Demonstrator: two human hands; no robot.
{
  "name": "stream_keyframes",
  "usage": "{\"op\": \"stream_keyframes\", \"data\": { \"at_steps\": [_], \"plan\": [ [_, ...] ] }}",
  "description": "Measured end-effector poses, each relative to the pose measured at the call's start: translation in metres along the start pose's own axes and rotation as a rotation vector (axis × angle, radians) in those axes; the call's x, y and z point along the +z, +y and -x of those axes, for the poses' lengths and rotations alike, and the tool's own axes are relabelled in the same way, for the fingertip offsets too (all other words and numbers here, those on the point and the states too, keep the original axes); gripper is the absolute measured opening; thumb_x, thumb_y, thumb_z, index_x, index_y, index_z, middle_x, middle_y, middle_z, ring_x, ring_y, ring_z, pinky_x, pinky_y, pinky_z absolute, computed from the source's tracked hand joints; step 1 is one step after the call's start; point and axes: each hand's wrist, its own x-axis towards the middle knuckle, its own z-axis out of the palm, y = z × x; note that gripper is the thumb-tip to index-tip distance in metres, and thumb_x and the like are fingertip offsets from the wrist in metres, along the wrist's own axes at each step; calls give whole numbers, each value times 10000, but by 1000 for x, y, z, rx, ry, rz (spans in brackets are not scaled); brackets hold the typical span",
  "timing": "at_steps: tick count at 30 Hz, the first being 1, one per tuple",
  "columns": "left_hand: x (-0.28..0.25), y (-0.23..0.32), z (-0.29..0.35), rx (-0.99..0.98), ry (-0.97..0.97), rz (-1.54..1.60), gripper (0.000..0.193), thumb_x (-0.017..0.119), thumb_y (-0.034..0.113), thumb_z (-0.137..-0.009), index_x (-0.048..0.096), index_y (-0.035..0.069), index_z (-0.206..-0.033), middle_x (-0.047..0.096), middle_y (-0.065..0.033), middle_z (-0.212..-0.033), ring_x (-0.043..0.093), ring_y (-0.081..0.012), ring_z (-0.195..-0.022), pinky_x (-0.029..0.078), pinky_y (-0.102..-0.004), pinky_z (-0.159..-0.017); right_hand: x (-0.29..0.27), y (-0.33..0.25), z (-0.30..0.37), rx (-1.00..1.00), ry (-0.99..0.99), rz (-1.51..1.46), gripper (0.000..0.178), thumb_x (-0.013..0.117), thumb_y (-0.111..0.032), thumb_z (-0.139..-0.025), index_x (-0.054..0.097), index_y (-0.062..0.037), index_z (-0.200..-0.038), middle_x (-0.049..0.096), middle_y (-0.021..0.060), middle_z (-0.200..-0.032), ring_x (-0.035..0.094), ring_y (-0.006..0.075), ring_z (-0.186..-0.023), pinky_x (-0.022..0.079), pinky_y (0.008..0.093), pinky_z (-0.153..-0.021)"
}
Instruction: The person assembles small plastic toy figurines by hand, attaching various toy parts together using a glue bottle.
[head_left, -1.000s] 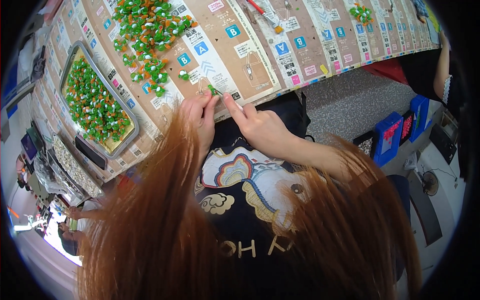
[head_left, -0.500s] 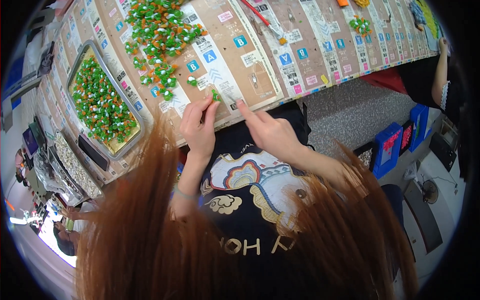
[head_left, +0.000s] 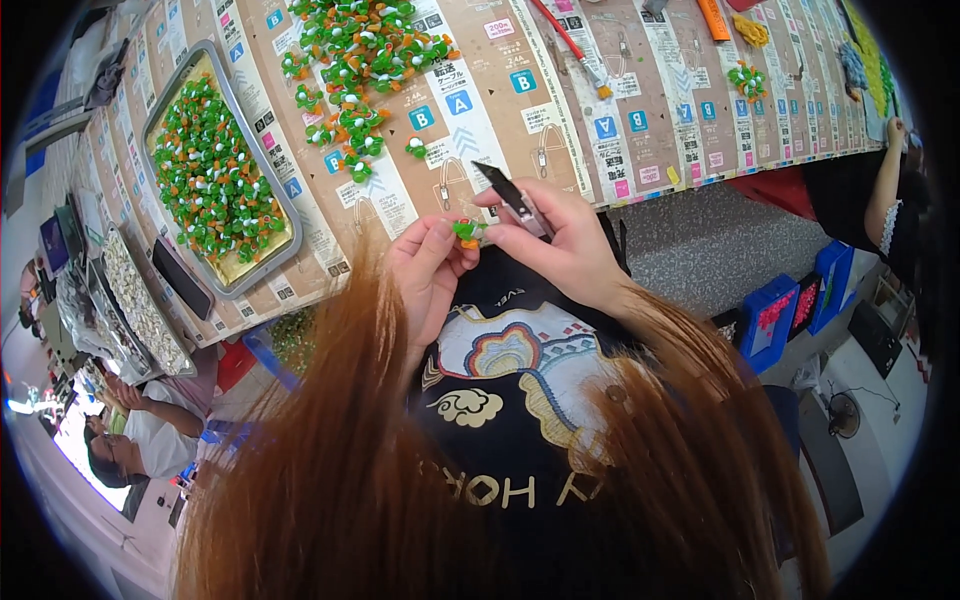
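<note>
Green-and-orange piece (head_left: pixel 466 231): where, and how held?

Pinched by the left fingers (head_left: pixel 440 232), seemingly steadied by the right fingers (head_left: pixel 512 240); dark-tipped knife-like tool (head_left: pixel 497 182) also gripped in the latter

How much done?

Probably midway on this one; single loose piece (head_left: pixel 415 148) and big heap (head_left: pixel 370 50) beyond the fingers, loaded tray (head_left: pixel 297 235) to their left; finished or waiting there, cannot tell
</note>
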Motion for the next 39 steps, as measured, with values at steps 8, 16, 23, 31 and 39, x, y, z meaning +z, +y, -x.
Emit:
{"op": "stream_keyframes", "data": {
  "at_steps": [8,16,23,31,39],
  "plan": [
    [-4,0,-4,37,71,-156,185,432,177,-849,495,3,-843,526,-60,-766,476,-105,-654,387,-237,-635,10,11,-7,120,-25,40,157,580,-113,-735,562,-3,-846,518,0,-582,474,43,-567,372,189,-501],
    [-8,-8,-12,719,174,-1227,188,619,-12,-655,558,8,-831,562,-105,-854,530,-193,-822,412,-262,-738,13,27,-14,375,25,-375,189,573,-147,-757,534,15,-848,495,-28,-612,424,34,-528,354,197,-476],
    [-33,-19,-34,956,218,-1481,156,627,4,-636,557,19,-775,541,-86,-800,511,-231,-741,416,-312,-650,6,50,-8,-191,108,542,343,484,-66,-782,409,-14,-1112,524,128,-887,543,265,-691,445,299,-572],
    [-34,-16,-41,923,156,-1535,188,618,-15,-621,560,30,-795,542,-74,-778,502,-231,-755,411,-310,-661,-4,47,1,-126,-13,736,407,501,-55,-748,415,-73,-1145,507,128,-816,540,296,-612,458,343,-520],
    [-36,-8,-50,941,21,-1560,175,619,-31,-611,570,21,-770,568,-80,-783,520,-226,-771,415,-300,-684,-3,57,1,-83,-53,801,405,519,-78,-739,438,-113,-1135,465,94,-729,530,265,-560,456,340,-479]
  ]
}}
